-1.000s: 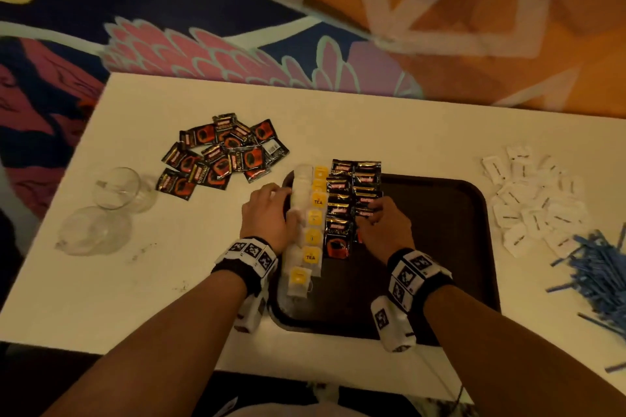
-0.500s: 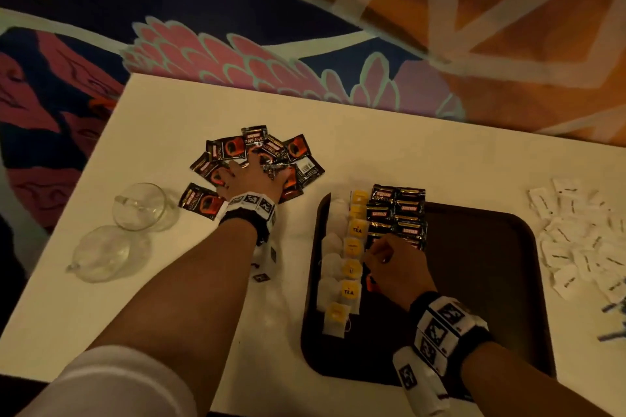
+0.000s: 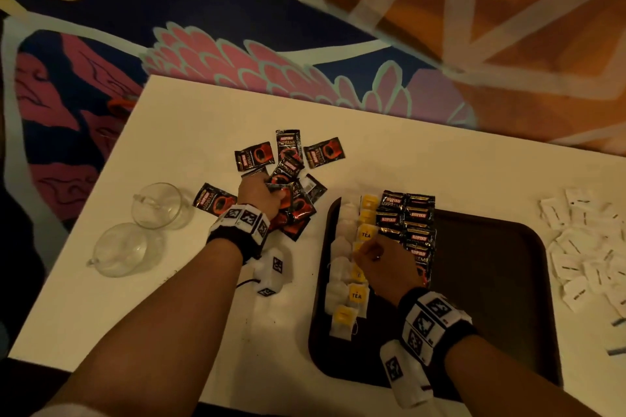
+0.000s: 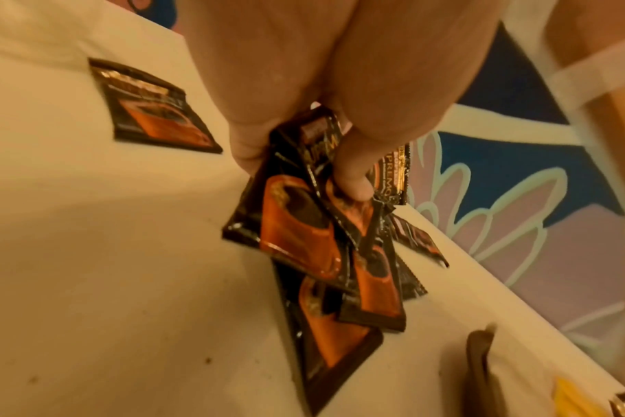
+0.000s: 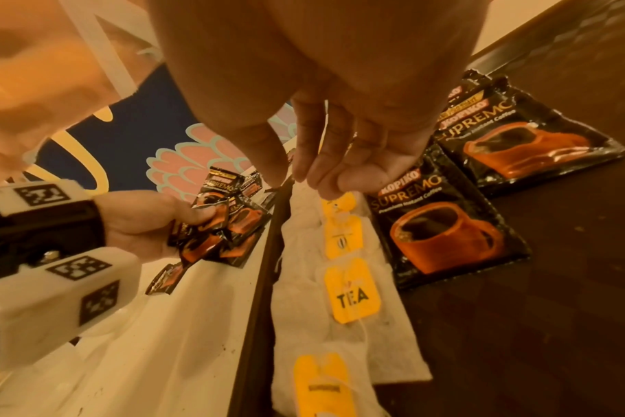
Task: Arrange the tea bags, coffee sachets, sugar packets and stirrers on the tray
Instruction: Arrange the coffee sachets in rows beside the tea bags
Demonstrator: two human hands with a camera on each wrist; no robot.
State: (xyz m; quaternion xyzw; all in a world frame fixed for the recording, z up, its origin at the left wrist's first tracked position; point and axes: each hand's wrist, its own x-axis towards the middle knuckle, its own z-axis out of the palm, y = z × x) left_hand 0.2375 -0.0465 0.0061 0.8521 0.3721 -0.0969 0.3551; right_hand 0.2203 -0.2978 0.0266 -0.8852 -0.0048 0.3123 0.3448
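My left hand (image 3: pixel 274 195) grips a bunch of black-and-orange coffee sachets (image 4: pixel 304 234) between thumb and fingers, just above the white table, left of the tray. More loose sachets (image 3: pixel 288 145) lie scattered beyond it. The dark brown tray (image 3: pixel 491 281) holds a column of white tea bags (image 3: pixel 340 281) with yellow tags (image 5: pixel 352 290). Beside them lie two overlapping columns of coffee sachets (image 3: pixel 420 213). My right hand (image 3: pixel 366 250) hovers over the tea tags with its fingers (image 5: pixel 325 175) loosely curled and holding nothing. White sugar packets (image 3: pixel 582 247) lie right of the tray.
Two clear glass cups (image 3: pixel 159 206) (image 3: pixel 122 249) stand at the table's left side. The tray's right half is bare. A patterned carpet lies beyond the table's far edge. Only a couple of stick ends (image 3: pixel 616 322) show at the right edge.
My left hand left the tea bag column, reached into the loose coffee pile and now holds a bunch of sachets drawn slightly back. The right hand stayed over the tray.
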